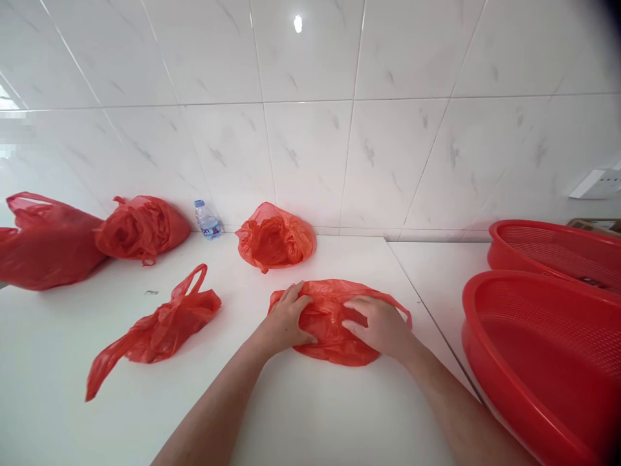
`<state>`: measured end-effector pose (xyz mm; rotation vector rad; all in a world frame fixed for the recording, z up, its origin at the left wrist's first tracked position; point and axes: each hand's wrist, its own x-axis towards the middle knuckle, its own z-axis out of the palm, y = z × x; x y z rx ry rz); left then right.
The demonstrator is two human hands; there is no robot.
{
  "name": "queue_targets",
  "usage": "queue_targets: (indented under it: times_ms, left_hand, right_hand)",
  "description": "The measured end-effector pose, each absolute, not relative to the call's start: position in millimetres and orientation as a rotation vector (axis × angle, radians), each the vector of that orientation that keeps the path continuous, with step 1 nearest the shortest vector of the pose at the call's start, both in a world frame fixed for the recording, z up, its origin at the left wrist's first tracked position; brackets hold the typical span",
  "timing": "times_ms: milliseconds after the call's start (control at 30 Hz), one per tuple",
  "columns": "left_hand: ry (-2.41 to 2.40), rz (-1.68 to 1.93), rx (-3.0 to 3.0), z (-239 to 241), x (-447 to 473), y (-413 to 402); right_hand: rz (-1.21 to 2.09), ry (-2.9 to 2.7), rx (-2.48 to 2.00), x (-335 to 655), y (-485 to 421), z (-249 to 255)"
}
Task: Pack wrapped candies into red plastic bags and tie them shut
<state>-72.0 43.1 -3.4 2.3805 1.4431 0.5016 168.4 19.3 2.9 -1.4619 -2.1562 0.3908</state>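
A red plastic bag [330, 317] lies crumpled on the white counter [310, 414] in front of me. My left hand [286, 318] grips its left side with curled fingers. My right hand [381, 325] rests on its right side, fingers bent and pinching the plastic. One bag handle loops out past my right hand.
Another flattened red bag [160, 330] lies to the left. A filled red bag [275, 236] sits by the tiled wall; two more [140, 226] [43, 243] sit far left. A small water bottle [207, 219] stands by the wall. Two red mesh baskets [533, 362] [553, 249] fill the right.
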Motion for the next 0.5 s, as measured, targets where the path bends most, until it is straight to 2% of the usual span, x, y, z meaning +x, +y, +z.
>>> queue_targets:
  times_ms: [133,233,400,500]
  left_hand:
    - [1.426,0.779,2.498,8.3,-64.7,37.1]
    - [1.349,0.901,2.567,15.6,-59.1,32.0]
    - [1.115,0.585,2.668,8.4,-50.9,18.3]
    - [1.071,0.413,2.652,3.4,-47.3,9.4]
  right_hand:
    - [0.135,-2.137,-1.279,142.2,19.4,1.5]
    - [0.134,-2.219,-1.268,134.9,26.4,-7.8]
    - [0.460,-2.306,-1.389,149.0,41.0,-16.9]
    - [0.525,-2.287,-1.450,155.1,45.7,-11.5]
